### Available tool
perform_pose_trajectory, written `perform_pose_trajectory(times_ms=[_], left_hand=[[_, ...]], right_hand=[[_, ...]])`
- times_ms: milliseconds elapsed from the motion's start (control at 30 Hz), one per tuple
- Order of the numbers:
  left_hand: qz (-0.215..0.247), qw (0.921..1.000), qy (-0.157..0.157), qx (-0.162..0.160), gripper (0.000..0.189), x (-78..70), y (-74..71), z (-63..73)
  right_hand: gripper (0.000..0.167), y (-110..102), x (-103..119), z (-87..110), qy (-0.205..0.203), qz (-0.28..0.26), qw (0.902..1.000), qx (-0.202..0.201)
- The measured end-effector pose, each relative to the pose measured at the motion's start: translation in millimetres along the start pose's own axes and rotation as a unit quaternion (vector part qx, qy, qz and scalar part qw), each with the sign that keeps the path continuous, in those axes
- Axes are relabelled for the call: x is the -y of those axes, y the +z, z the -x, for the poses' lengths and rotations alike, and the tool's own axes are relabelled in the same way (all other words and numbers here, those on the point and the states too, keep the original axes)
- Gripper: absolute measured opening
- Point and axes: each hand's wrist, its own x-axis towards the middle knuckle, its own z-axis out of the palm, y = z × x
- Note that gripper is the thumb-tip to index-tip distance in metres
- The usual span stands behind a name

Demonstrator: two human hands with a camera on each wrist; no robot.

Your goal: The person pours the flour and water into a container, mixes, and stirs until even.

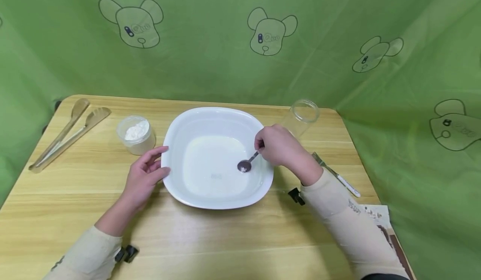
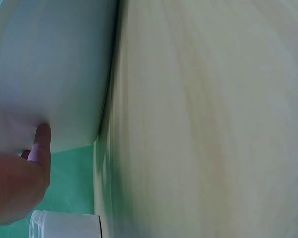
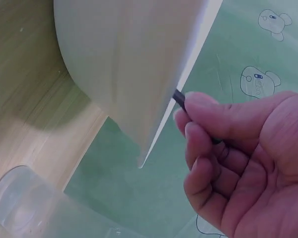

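In the head view a white basin [image 1: 218, 203] sits mid-table. At its left rim, my left hand [image 1: 144, 175] holds the edge with thumb and fingers. One fingertip [image 2: 42, 133] touches the outer wall below the rim in the left wrist view. My right hand [image 1: 279, 146] is over the basin's right rim and pinches the handle of a small metal spoon [image 1: 244, 166], its bowl above the basin's inside with a little white in it. The right wrist view shows thumb and curled fingers [image 3: 198, 144] on the dark handle. A tub of white powder [image 1: 139, 140] stands left of the basin.
Wooden tongs [image 1: 64, 140] lie at the far left. A clear glass jar [image 1: 300, 117] stands behind my right hand. Beneath the right forearm lie a fork [image 1: 321, 161], a white-handled utensil [image 1: 347, 186] and a printed sheet [image 1: 377, 213]. Green fabric [image 1: 210, 63] surrounds the table.
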Motion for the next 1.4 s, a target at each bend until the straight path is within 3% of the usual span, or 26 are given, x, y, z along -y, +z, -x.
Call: perform_pose_trajectory(times_ms=[167, 333, 533, 700, 933, 1167, 1400], left_hand=[[0.002, 1.0, 0.0, 0.0, 0.055, 0.2, 0.0, -0.1], [0.005, 1.0, -0.001, 0.001, 0.055, 0.1, 0.4, -0.3], [-0.003, 1.0, -0.004, -0.001, 0.055, -0.9, 0.6, 0.1], [-0.005, 1.0, -0.005, -0.001, 0.055, -1.4, 0.8, 0.1], [-0.003, 1.0, -0.004, 0.0, 0.055, -1.1, 1.1, 0.3], [-0.002, 1.0, -0.007, -0.001, 0.055, -0.2, 1.3, 0.6], [0.0, 0.9999, -0.01, -0.003, 0.055, -1.0, 0.8, 0.9]], right_hand=[[0.019, 0.6, -1.1, 0.7, -0.011, -0.011, 0.9995, 0.029], [0.02, 1.4, -2.0, 0.5, 0.001, 0.002, 1.0, -0.004], [0.018, 2.1, -1.7, 1.1, -0.02, 0.001, 0.9994, 0.027], [0.02, 1.0, -2.1, 2.0, 0.0, 0.042, 0.9987, -0.031], [0.018, 1.8, 0.1, 2.2, -0.017, 0.001, 0.9998, 0.009], [0.013, 8.8, -4.8, 3.2, 0.003, -0.031, 0.9967, -0.075], [0.012, 14.1, -17.0, 14.0, -0.004, -0.078, 0.9945, -0.07]])
